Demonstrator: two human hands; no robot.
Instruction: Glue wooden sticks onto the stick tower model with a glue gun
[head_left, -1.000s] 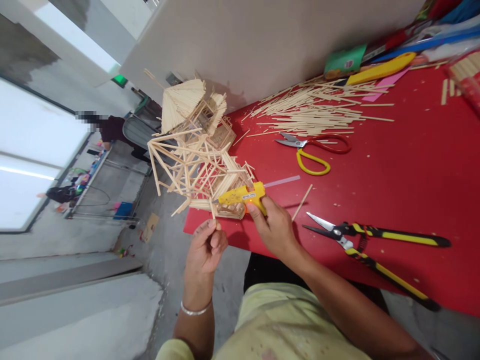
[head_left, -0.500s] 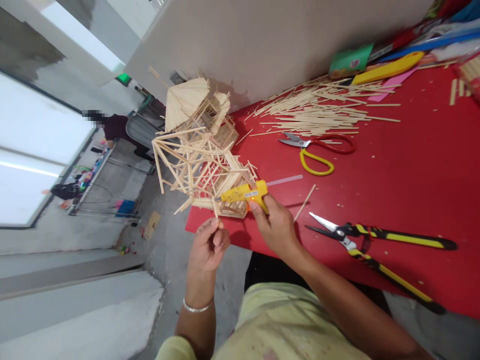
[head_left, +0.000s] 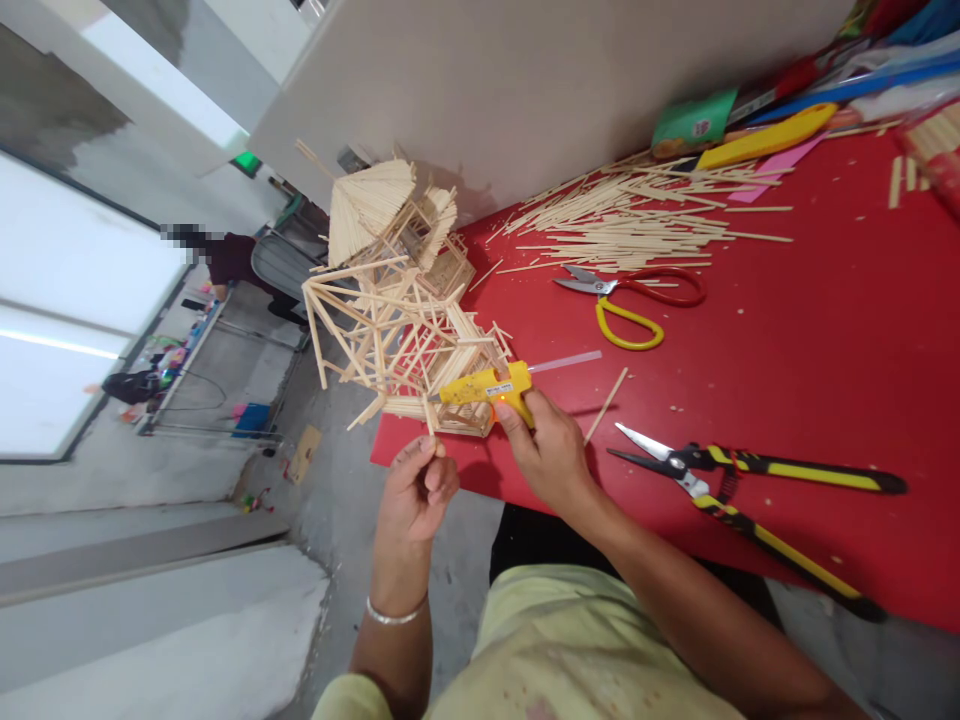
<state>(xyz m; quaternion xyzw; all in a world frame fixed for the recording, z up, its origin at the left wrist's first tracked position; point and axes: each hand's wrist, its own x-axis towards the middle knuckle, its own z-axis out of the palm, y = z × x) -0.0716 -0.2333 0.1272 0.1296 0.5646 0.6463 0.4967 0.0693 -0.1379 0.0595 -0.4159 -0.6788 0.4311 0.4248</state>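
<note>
My right hand (head_left: 551, 452) grips a yellow hot glue gun (head_left: 484, 386) with a clear glue stick out its back; its nozzle points left at the tip of a thin wooden stick (head_left: 428, 416). My left hand (head_left: 415, 492) pinches that stick upright between thumb and fingers, just off the table's corner. Right behind them stands a model building (head_left: 397, 300) made of wooden sticks, on the left end of the red table (head_left: 825, 330).
A heap of loose sticks (head_left: 637, 215) lies at the back of the table. Red-and-yellow scissors (head_left: 626, 300) lie near it, and black-and-yellow shears (head_left: 750, 480) by the front edge. A loose stick (head_left: 606, 404) rests beside my right hand. Another person (head_left: 232, 260) sits far off.
Hardly anything differs; the view shifts slightly, and both hands keep the stick and the glue gun together at the model's base.
</note>
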